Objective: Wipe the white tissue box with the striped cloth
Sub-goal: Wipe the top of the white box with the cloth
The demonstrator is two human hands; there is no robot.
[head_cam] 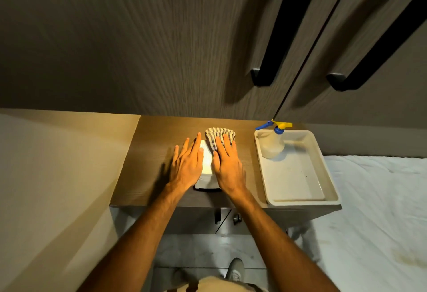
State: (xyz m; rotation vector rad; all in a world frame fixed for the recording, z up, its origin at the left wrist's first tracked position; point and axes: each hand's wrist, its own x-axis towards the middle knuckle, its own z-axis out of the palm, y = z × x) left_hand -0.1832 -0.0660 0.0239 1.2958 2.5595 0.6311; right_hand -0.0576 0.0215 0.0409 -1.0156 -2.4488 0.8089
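The white tissue box (pixel 207 164) stands on the wooden cabinet top (pixel 147 153), brightly lit on its top face. My left hand (pixel 188 164) lies flat against the box's left side, fingers spread. My right hand (pixel 227 164) rests flat on the box's right part, its fingers pressing the near edge of the striped cloth (pixel 218 135). The cloth is bunched over the far end of the box. Most of the box is hidden under my hands and the cloth.
A white plastic tray (pixel 298 197) sits to the right on the cabinet top, holding a spray bottle (pixel 272 146) with a blue and yellow trigger. A white bed (pixel 374 199) lies further right. Dark wardrobe handles (pixel 268 77) hang above.
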